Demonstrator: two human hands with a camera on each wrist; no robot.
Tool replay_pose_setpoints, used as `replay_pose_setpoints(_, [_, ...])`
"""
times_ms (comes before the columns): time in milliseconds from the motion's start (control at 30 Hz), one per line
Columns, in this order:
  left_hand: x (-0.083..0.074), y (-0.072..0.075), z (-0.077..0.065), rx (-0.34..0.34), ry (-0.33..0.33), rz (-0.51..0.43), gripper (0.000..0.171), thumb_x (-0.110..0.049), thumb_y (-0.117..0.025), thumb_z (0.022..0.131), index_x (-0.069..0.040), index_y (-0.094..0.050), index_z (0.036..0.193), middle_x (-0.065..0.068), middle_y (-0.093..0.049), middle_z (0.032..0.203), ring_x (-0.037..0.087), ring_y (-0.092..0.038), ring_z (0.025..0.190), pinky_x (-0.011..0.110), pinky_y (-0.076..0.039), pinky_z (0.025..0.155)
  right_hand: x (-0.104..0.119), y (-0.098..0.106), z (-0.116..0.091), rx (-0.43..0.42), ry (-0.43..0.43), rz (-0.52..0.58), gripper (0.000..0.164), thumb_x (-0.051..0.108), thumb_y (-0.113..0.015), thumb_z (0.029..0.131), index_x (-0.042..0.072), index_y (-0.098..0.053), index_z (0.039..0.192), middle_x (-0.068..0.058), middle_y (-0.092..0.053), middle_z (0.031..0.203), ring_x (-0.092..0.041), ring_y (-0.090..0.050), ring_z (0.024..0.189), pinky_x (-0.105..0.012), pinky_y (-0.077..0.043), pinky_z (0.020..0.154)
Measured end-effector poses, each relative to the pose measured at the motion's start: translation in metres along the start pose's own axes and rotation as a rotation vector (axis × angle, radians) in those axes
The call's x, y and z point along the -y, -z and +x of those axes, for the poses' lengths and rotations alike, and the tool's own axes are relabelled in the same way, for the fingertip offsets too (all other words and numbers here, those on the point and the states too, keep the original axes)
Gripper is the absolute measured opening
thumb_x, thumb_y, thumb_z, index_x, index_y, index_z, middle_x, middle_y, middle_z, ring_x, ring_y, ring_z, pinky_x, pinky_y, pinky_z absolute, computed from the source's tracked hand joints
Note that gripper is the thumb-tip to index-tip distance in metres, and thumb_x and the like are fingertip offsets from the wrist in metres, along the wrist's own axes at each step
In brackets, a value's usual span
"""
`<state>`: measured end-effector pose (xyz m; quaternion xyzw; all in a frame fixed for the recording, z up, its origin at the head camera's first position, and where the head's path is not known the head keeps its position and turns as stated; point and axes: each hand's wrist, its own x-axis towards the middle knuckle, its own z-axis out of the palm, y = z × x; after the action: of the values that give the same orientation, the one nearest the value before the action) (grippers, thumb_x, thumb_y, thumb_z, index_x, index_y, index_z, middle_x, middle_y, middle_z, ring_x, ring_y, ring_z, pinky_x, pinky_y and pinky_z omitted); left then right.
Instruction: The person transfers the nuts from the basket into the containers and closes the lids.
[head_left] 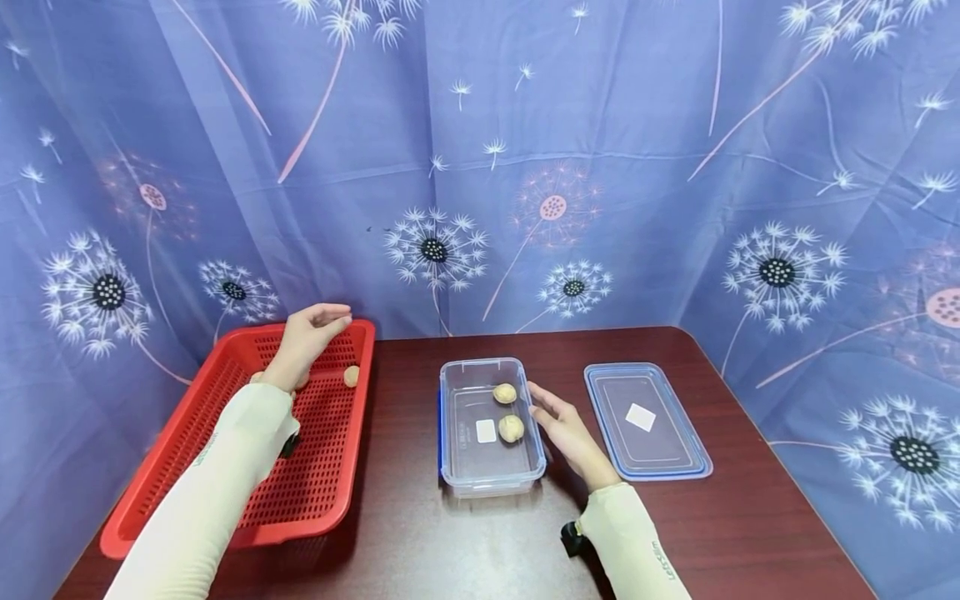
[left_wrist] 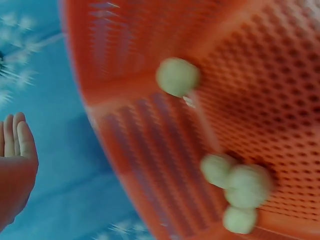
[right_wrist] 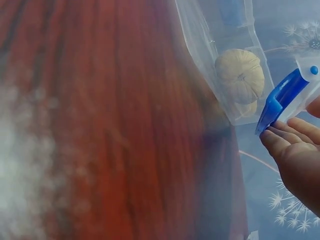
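Note:
My left hand (head_left: 303,337) is over the far part of a red slotted plastic basket (head_left: 341,500). Its fingers are extended, and nothing shows in them; in the left wrist view that hand (left_wrist: 17,165) appears at the left edge. Several pale, round walnuts (left_wrist: 177,76) lie in the basket, one walnut (head_left: 351,377) near its right wall. A clear plastic container (head_left: 468,482) holds two walnuts (head_left: 511,428) on its right side. My right hand (head_left: 566,429) rests against that side, its fairly straight fingers touching a blue latch flap (right_wrist: 284,99).
A clear lid with a blue rim (head_left: 648,421) lies flat on the dark red-brown table (head_left: 405,533), right of my right hand. Behind the table hangs a blue curtain (head_left: 480,108) with a dandelion print, close to the basket's far rim.

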<state>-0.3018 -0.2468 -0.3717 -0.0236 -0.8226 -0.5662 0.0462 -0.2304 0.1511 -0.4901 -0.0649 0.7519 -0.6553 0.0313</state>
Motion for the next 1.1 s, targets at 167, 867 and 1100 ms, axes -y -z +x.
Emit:
replay_pose_setpoints(167, [0.026,0.009,0.001,-0.020,0.061,0.037,0.044,-0.027,-0.061,0.096,-0.003,-0.055,0.132,0.016,-0.058,0.127,0.013,-0.053,0.107,0.040,-0.038,0.102,0.001,0.001,0.000,0.005,-0.001,0.011,0.047,0.002,-0.051,0.097,-0.002,-0.042,0.143,-0.017,-0.044,0.145,-0.029,-0.039,0.135,-0.043,-0.029,0.111])
replay_pose_setpoints(867, [0.095,-0.008,-0.005,0.084,0.157,0.249,0.037,-0.009,-0.063,0.091,0.011,-0.058,0.123,0.027,-0.064,0.115,0.037,-0.058,0.107,0.041,-0.048,0.088,-0.001,0.005,-0.002,0.023,-0.022,0.003,0.047,0.003,-0.051,0.097,-0.002,-0.041,0.143,-0.017,-0.042,0.146,-0.029,-0.036,0.136,-0.043,-0.028,0.111])
replay_pose_setpoints(1100, [0.092,-0.011,-0.003,0.117,0.157,0.274,0.037,-0.005,-0.066,0.089,0.013,-0.057,0.120,0.027,-0.065,0.110,0.036,-0.062,0.100,0.041,-0.051,0.082,0.001,0.003,0.000,0.033,-0.005,0.027,0.047,0.003,-0.051,0.097,-0.003,-0.041,0.143,-0.019,-0.042,0.146,-0.030,-0.036,0.136,-0.043,-0.027,0.111])
